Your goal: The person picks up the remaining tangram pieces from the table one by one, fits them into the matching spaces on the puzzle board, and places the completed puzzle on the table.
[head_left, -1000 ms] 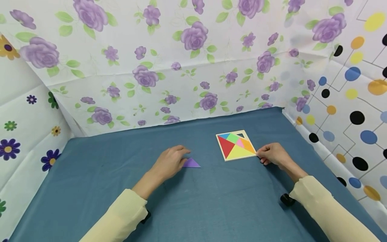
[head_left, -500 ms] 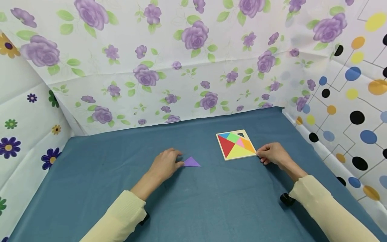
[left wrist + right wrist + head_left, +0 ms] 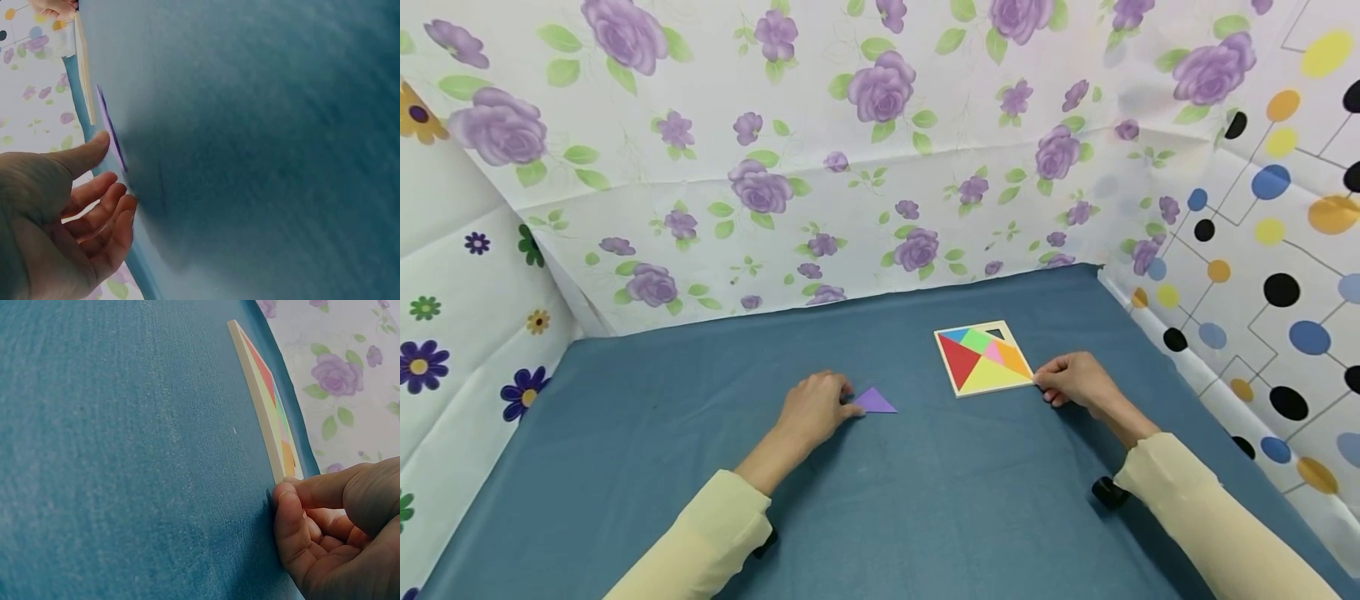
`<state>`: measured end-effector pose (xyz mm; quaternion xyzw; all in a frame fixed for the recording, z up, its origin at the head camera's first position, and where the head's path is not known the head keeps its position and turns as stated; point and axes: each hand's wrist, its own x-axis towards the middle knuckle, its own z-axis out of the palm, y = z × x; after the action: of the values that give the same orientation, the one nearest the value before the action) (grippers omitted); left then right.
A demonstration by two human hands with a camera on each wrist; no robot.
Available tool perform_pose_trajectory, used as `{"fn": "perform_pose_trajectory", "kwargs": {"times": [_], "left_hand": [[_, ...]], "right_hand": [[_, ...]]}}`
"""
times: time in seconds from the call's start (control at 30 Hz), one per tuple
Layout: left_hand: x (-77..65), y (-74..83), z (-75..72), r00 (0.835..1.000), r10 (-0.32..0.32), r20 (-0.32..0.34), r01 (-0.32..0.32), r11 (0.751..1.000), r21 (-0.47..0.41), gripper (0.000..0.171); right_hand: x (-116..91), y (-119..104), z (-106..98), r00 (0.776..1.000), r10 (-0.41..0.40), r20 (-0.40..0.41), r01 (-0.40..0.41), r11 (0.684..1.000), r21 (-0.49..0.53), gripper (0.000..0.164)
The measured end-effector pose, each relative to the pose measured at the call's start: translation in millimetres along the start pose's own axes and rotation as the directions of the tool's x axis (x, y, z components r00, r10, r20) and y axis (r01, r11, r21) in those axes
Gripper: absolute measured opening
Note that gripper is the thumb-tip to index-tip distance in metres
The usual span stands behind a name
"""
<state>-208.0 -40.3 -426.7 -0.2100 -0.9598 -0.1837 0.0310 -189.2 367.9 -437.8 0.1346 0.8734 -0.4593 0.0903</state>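
A purple triangle tangram piece [image 3: 877, 402] lies flat on the blue cloth. My left hand [image 3: 812, 408] is at its left corner, thumb and fingers spread apart; in the left wrist view the thumb overlaps the end of the piece and the other fingers bend loosely below. To the right lies a square wooden tangram board [image 3: 996, 389] filled with red, yellow, orange, pink, green and blue pieces. One triangular slot [image 3: 995, 334] near its top right corner shows dark. My right hand [image 3: 1078, 383] pinches the board's near right corner between thumb and index finger, other fingers curled.
Blue cloth [image 3: 910, 508] covers the table. A white sheet with purple flowers [image 3: 820, 175] hangs along the back, and patterned sheets with daisies [image 3: 467, 350] and coloured dots [image 3: 1270, 283] close the left and right sides.
My left hand drew back left off the purple triangle, uncovering more of it, then came slightly right again to its left corner. The right hand and board stay in place.
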Motion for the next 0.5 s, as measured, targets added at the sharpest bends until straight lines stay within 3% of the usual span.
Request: {"fn": "perform_pose_trajectory", "kwargs": {"times": [0.27, 0.5], "left_hand": [[3.4, 0.7, 5.1, 0.999, -0.043, -0.02, 0.043, 0.999, 0.03, 0.036], [7.8, 3.5, 3.8, 0.993, -0.108, 0.044, 0.108, 0.994, -0.009, 0.034]], "right_hand": [[0.5, 0.5, 0.7, 1.0, -0.004, -0.004, 0.004, 1.0, -0.006, 0.024], [0.5, 1.4, 0.7, 1.0, -0.002, -0.001, 0.002, 1.0, -0.009, 0.024]]}}
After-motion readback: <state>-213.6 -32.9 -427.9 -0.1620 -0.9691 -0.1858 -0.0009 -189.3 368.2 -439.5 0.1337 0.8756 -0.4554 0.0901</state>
